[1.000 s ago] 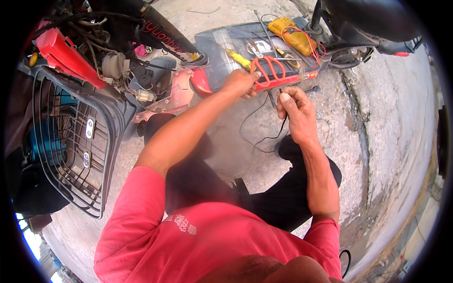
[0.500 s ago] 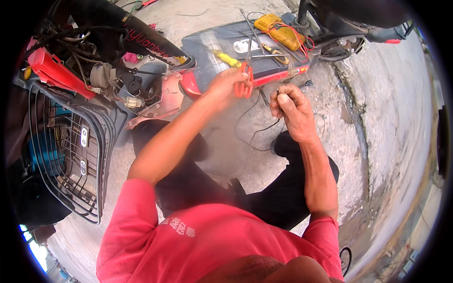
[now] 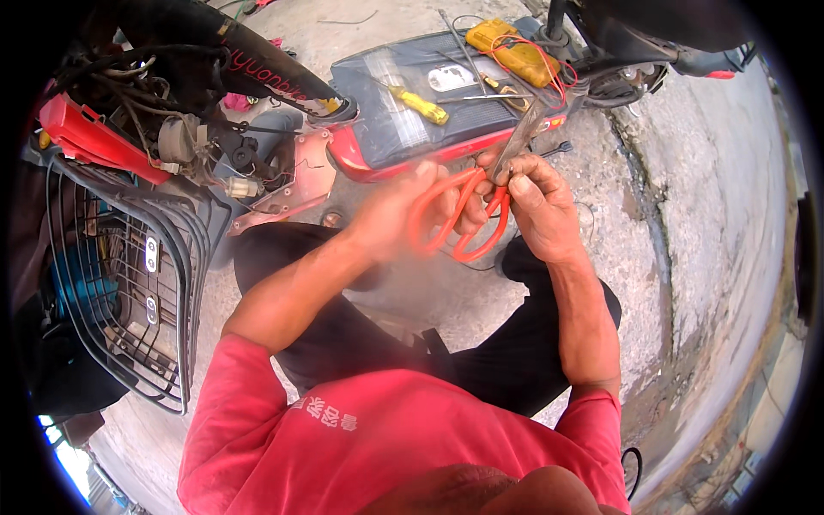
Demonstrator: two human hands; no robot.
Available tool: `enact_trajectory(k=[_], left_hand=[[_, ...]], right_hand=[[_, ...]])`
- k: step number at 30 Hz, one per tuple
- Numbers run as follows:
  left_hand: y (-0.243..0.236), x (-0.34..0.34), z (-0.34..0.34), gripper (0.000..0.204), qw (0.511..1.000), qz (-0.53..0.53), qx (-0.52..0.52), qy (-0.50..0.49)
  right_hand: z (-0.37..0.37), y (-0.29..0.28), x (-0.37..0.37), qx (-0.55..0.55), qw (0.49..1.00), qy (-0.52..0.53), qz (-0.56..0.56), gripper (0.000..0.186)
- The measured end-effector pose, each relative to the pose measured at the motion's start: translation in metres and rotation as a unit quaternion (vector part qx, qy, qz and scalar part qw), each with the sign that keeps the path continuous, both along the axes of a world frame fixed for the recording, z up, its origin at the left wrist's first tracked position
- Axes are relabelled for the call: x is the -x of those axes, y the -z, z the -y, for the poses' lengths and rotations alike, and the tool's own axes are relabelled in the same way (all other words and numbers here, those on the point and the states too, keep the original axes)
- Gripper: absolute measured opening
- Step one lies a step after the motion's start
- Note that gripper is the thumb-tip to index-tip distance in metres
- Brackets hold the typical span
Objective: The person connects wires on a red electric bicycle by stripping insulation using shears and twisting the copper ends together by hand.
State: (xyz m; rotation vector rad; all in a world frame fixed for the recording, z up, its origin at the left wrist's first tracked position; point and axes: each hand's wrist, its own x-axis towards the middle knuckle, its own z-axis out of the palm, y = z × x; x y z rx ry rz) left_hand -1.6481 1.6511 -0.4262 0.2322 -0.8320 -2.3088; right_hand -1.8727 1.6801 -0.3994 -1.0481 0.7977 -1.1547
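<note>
Two hands meet near the footboard (image 3: pixel 365 86). The left hand (image 3: pixel 399 210), blurred, grasps the scissors (image 3: pixel 472 180) by their orange handles, blades outward, presumably to keep the edges clear of the wearer's lap. The right hand (image 3: pixel 545 206) pinches what appears to be a cable (image 3: pixel 512 174) tip just beside the blades, probably to steady it. The screwdriver (image 3: pixel 419 105) and meter (image 3: pixel 515 53) lie on the footboard, which evidently serves as a tray within easy reach.
</note>
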Motion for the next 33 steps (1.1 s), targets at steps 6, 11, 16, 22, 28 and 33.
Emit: enact_trajectory(k=[6, 11, 16, 22, 28, 33], left_hand=[[0.005, 0.004, -0.012, 0.056, 0.992, 0.054, -0.115, -0.002], [0.004, 0.001, -0.012, 0.037, 0.989, 0.078, -0.127, 0.024], [0.002, -0.004, -0.012, 0.039, 0.983, 0.043, -0.142, 0.111], [0.011, -0.001, -0.010, 0.062, 0.979, 0.204, 0.023, -0.013], [0.011, 0.007, -0.017, 0.071, 0.984, 0.176, 0.038, -0.012], [-0.015, -0.014, -0.005, 0.059, 0.988, 0.135, -0.053, 0.054]], right_hand=[[0.007, -0.001, -0.002, -0.043, 0.999, 0.011, -0.023, 0.022], [0.007, -0.002, -0.008, -0.055, 0.996, 0.000, -0.069, 0.025], [0.011, -0.005, -0.011, -0.073, 0.996, -0.034, -0.049, 0.031], [0.012, 0.001, -0.015, -0.057, 0.998, -0.025, -0.032, 0.034], [0.010, 0.006, -0.019, -0.051, 0.994, -0.064, -0.073, 0.028], [0.017, -0.018, -0.011, -0.090, 0.985, -0.075, -0.130, 0.024]])
